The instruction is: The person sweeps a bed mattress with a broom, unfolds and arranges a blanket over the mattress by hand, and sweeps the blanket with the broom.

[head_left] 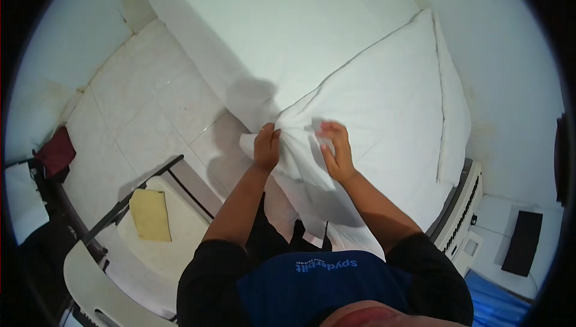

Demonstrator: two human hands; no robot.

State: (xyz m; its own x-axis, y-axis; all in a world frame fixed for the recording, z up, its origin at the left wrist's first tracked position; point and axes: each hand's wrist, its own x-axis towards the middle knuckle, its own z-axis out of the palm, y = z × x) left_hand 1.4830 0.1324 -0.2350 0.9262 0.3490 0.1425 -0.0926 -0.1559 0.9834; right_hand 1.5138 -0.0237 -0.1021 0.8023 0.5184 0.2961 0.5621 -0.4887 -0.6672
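Note:
A white sheet [384, 105] lies over the bed, its folded edge running diagonally across the white mattress [264, 27]. At the mattress's near corner, my left hand [267, 146] is closed on gathered white fabric. To its right, my right hand [337, 150] is held just above the sheet with its fingers apart and curved, holding nothing. Loose fabric hangs from between the hands down toward my body.
On the left, a cream chair [126, 279] holds a yellow cloth [151, 215]. A dark red cloth [57, 152] is at the far left. The headboard [459, 207] stands at the right, near a black object [522, 243] and blue fabric [495, 303].

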